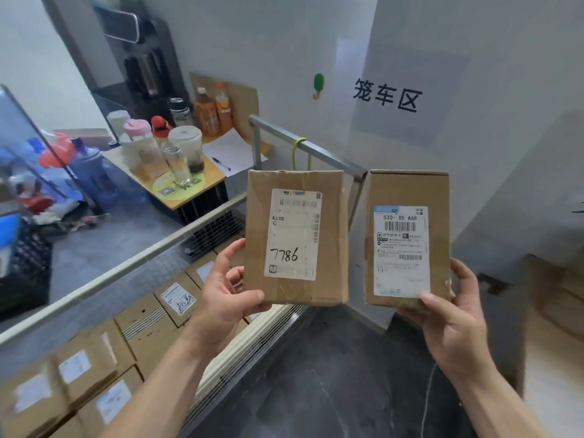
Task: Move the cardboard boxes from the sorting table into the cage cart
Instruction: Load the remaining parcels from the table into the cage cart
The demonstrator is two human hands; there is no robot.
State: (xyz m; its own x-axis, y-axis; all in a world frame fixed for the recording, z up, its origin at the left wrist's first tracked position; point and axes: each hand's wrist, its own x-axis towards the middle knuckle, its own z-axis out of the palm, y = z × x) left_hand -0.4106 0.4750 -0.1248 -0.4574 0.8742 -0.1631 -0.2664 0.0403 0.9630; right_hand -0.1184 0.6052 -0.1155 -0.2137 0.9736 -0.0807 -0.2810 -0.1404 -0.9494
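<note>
Against the white wall (316, 42) by the cage cart (126, 270), the left hand (226, 295) is clasping the 7786 box (297, 238) and the right hand (455, 317) the 530 box (407, 241), labels showing, probably for checking.

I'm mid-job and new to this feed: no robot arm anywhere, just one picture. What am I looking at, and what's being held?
There is no machine: the grips are a person's bare hands, filmed by one camera on their head, looking forward and down. The left grip holds a cardboard box marked 7786 by its lower edge; the right grip holds a second labelled box the same way. Both are upright, side by side, apart. Below left is the cage cart with more boxes lying flat inside. A side table with bottles stands behind.
</note>
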